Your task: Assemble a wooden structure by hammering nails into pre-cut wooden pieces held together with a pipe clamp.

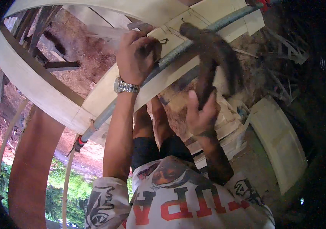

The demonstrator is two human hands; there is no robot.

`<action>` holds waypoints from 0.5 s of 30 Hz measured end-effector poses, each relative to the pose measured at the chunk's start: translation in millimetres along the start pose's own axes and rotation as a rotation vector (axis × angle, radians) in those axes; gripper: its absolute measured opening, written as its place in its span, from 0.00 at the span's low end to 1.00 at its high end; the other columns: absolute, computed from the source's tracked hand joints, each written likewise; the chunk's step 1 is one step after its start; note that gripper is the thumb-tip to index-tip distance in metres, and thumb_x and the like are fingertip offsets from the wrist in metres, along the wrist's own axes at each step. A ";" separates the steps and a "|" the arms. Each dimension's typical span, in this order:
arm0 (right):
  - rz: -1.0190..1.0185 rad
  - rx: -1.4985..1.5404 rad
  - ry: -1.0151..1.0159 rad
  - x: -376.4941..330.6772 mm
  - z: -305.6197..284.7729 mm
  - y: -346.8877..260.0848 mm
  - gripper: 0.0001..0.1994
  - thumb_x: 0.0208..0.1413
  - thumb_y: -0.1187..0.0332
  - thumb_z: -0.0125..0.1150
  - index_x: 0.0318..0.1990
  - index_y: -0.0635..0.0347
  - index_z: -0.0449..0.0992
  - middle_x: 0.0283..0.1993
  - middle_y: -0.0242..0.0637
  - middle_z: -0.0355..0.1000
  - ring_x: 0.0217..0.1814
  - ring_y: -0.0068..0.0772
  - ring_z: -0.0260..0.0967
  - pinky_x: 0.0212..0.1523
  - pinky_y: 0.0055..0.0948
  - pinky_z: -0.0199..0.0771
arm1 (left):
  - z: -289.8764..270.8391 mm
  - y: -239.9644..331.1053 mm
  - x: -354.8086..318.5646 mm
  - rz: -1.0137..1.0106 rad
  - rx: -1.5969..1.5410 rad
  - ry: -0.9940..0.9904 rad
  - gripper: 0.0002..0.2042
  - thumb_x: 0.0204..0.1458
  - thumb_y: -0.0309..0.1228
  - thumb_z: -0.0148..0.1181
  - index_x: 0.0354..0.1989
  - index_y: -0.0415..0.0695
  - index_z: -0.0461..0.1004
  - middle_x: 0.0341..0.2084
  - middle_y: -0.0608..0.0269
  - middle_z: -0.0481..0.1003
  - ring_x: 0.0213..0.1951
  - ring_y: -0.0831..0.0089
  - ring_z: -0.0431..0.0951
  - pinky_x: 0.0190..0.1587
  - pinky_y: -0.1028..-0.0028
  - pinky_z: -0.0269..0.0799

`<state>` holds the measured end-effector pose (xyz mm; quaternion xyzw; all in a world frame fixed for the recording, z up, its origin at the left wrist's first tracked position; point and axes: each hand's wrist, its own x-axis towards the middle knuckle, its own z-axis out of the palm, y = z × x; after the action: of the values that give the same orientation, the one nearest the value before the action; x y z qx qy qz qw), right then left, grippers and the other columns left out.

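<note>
My right hand (203, 112) grips the dark handle of a claw hammer (209, 45), whose head is raised over the wooden board and partly blurred. My left hand (138, 57), with a metal watch (126, 86) at its wrist, rests on the pale board (182, 34) with fingers curled. Whatever lies in those fingers is hidden. Beside them a small bent nail or wire (164, 41) shows on the wood. A long grey metal pipe (168, 57) of a clamp runs along the board, passing right by my left hand.
A large curved wooden rim (37, 82) joins the board at the left. The clamp's red end (79, 140) sticks out below it. A brown post (37, 164) stands at lower left. To the right are a curved pale panel (277, 141) and scrap wood (285, 49).
</note>
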<state>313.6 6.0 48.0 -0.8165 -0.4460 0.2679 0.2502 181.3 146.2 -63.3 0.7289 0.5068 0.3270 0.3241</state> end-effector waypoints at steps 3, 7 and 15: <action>0.131 -0.014 -0.071 9.3 12.4 7.3 0.13 0.60 0.63 0.54 0.45 0.65 0.68 0.28 0.46 0.73 0.30 0.42 0.74 0.32 0.38 0.71 | -0.6 -2.1 1.0 -0.020 -0.003 -0.035 0.15 0.31 0.26 0.62 0.34 0.41 0.77 0.38 0.55 0.76 0.40 0.54 0.75 0.43 0.65 0.73; 0.185 0.060 -0.079 8.4 -6.4 -9.0 0.14 0.60 0.64 0.54 0.47 0.64 0.67 0.29 0.48 0.72 0.30 0.44 0.73 0.32 0.38 0.71 | -1.6 1.2 -2.9 -0.007 -0.009 0.009 0.11 0.34 0.25 0.64 0.31 0.46 0.80 0.34 0.60 0.75 0.39 0.58 0.74 0.41 0.65 0.72; 0.177 -0.012 -0.132 14.8 10.7 4.9 0.15 0.59 0.64 0.56 0.47 0.66 0.68 0.32 0.46 0.74 0.34 0.43 0.73 0.35 0.34 0.72 | 1.6 -3.3 1.0 0.014 0.003 0.003 0.11 0.34 0.25 0.64 0.31 0.46 0.80 0.33 0.59 0.75 0.39 0.58 0.73 0.40 0.64 0.72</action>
<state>316.2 18.3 33.8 -0.8348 -0.3890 0.3396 0.1908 181.1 147.9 -66.7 0.7324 0.5028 0.3293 0.3199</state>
